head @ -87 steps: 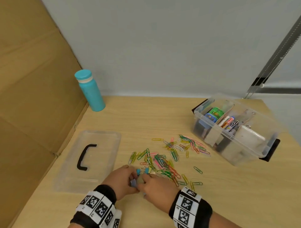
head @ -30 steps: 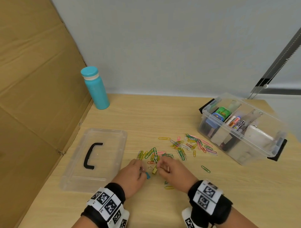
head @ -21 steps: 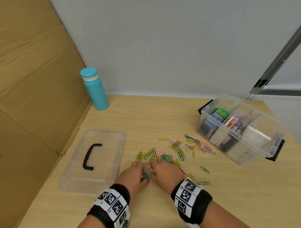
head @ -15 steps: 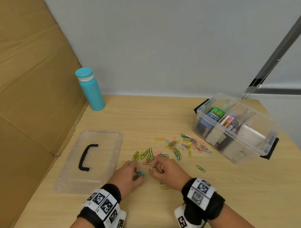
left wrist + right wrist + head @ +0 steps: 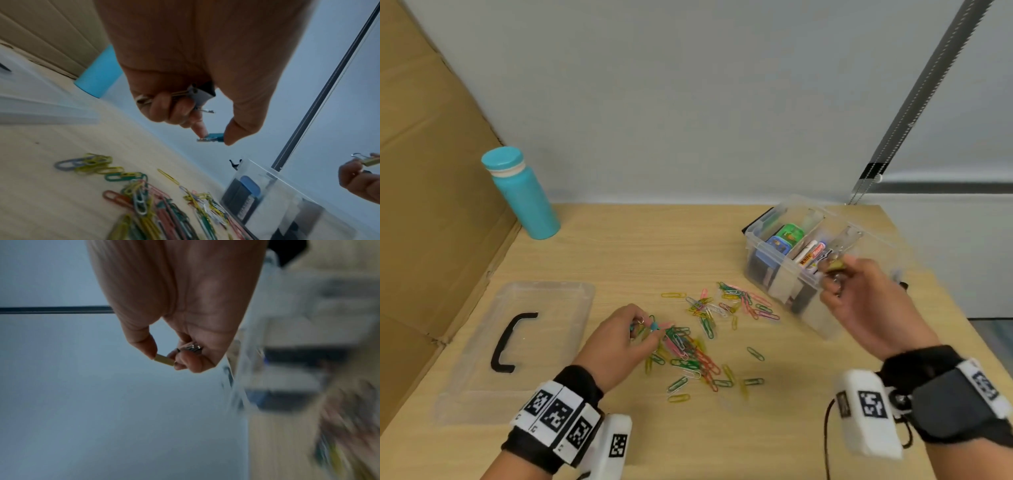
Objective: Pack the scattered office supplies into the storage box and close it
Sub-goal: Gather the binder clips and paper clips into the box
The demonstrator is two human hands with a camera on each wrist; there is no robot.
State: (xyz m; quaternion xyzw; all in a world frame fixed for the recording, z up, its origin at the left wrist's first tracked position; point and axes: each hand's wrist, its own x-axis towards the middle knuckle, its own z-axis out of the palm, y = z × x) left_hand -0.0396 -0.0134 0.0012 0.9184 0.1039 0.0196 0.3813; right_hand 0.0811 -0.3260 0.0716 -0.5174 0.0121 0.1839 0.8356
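Coloured paper clips [image 5: 695, 342] lie scattered mid-table. My left hand [image 5: 619, 339] hovers at the pile's left edge, pinching a blue binder clip [image 5: 214, 137] between thumb and forefinger, with a grey binder clip [image 5: 200, 95] tucked under its curled fingers. My right hand [image 5: 859, 301] is raised over the front rim of the clear storage box [image 5: 822, 257], pinching a gold binder clip [image 5: 164, 360] and holding more metal clips in its curled fingers. The box holds stamps, correction fluid and other supplies. Its clear lid [image 5: 517, 346] with a black handle lies flat at the left.
A teal bottle [image 5: 522, 195] stands at the back left beside a cardboard wall [image 5: 424, 205]. A metal rail [image 5: 914, 102] leans behind the box. The table's right edge runs just past the box.
My right hand has left the paper clip pile and swung up to the storage box with the gold binder clip. My left hand stays at the pile, holding its clips.
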